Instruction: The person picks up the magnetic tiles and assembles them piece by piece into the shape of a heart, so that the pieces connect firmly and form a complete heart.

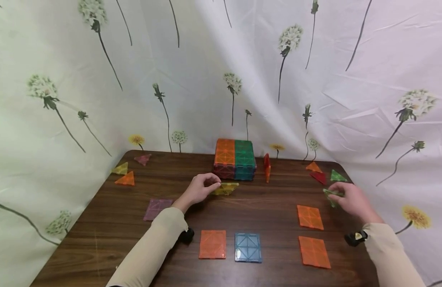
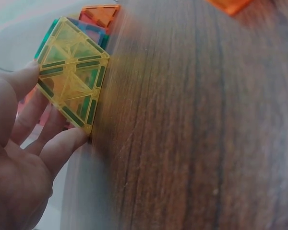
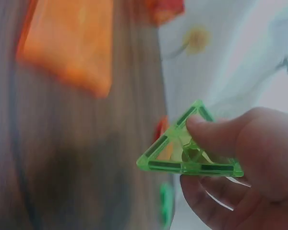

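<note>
My left hand (image 1: 199, 188) holds two joined yellow triangle magnetic tiles (image 1: 228, 189) upright, just in front of the tile box. In the left wrist view, fingers and thumb grip the edges of the yellow tiles (image 2: 71, 72), whose lower corner is close to the tabletop. Behind the hand stands the box of magnetic tiles (image 1: 235, 153), its top orange and green. Over at the right side of the table, my right hand (image 1: 355, 203) pinches a light green triangle tile (image 3: 189, 166) between thumb and fingers. The thumb lies across one face of it.
A red tile (image 1: 267, 167) stands on edge right of the box. Loose triangles, one orange (image 1: 125, 179), lie back left; others, including a red one (image 1: 318, 177), back right. Flat squares lie nearer: purple (image 1: 158, 209), orange (image 1: 212, 244), blue (image 1: 248, 247) and two orange at right (image 1: 310, 217).
</note>
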`<state>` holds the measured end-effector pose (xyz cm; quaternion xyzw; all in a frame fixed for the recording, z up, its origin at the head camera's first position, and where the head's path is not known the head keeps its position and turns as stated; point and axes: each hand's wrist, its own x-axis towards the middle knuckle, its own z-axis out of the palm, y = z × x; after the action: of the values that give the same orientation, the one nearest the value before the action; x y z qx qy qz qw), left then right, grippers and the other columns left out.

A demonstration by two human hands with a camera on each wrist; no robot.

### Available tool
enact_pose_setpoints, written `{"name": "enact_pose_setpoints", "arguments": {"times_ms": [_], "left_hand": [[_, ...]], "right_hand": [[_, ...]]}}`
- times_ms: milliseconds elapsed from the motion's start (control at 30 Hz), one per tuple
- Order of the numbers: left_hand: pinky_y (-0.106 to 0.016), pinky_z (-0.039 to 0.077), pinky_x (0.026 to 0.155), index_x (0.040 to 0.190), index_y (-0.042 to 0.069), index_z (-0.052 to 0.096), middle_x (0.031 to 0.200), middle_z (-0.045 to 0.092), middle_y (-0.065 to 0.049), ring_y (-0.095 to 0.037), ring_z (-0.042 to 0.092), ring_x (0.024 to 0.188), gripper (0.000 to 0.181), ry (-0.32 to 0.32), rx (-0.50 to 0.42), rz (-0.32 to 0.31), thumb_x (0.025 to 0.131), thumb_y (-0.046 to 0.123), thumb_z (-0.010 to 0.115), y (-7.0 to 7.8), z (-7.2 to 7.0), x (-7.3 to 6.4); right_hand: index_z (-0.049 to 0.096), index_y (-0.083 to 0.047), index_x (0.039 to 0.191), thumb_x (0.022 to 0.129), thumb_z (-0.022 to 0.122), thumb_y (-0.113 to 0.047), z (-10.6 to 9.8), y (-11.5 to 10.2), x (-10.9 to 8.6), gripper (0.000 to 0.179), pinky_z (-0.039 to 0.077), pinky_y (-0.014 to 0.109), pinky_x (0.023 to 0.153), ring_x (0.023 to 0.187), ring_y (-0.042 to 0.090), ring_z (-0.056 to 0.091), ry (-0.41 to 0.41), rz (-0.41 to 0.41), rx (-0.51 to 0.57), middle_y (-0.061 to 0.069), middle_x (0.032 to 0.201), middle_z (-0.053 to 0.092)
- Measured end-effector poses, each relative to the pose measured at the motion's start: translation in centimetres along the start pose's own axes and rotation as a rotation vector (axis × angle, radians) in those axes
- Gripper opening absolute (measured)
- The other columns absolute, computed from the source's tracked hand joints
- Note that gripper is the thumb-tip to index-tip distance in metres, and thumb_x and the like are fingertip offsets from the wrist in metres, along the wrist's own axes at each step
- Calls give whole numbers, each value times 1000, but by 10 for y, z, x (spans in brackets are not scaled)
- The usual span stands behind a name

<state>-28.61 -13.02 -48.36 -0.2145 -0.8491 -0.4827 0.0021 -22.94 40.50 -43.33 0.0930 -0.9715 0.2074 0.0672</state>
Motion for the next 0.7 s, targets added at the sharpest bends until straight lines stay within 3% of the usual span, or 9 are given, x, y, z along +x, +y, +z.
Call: {"name": "enact_pose_setpoints", "arguments": {"times_ms": [200, 433, 700], "left_hand": [[-43, 53, 93, 109, 15, 75, 106, 73, 0, -17, 65, 99, 10, 0, -6, 1, 103, 22, 70, 0, -1, -1], [-43, 53, 93, 108, 16, 75, 105, 73, 1, -17, 66, 99, 9, -1, 2, 12, 104, 22, 70, -1, 0, -1], [-43, 54, 93, 108, 15, 75, 105, 74, 1, -17, 67, 100, 9, 3, -4, 15, 103, 21, 70, -1, 1, -2]], "right_hand": [[74, -10, 101, 94, 81, -13, 12, -45, 23, 10, 51, 35, 71, 83, 18, 63, 11, -90, 109, 1, 90, 72], [73, -15, 101, 95, 80, -15, 42, -86, 46, 9, 57, 37, 77, 87, 15, 69, -45, -171, 208, -2, 93, 73], [75, -15, 99, 95, 80, -15, 69, -124, 63, 7, 56, 36, 76, 86, 15, 65, -127, -261, 231, -3, 95, 71]]}}
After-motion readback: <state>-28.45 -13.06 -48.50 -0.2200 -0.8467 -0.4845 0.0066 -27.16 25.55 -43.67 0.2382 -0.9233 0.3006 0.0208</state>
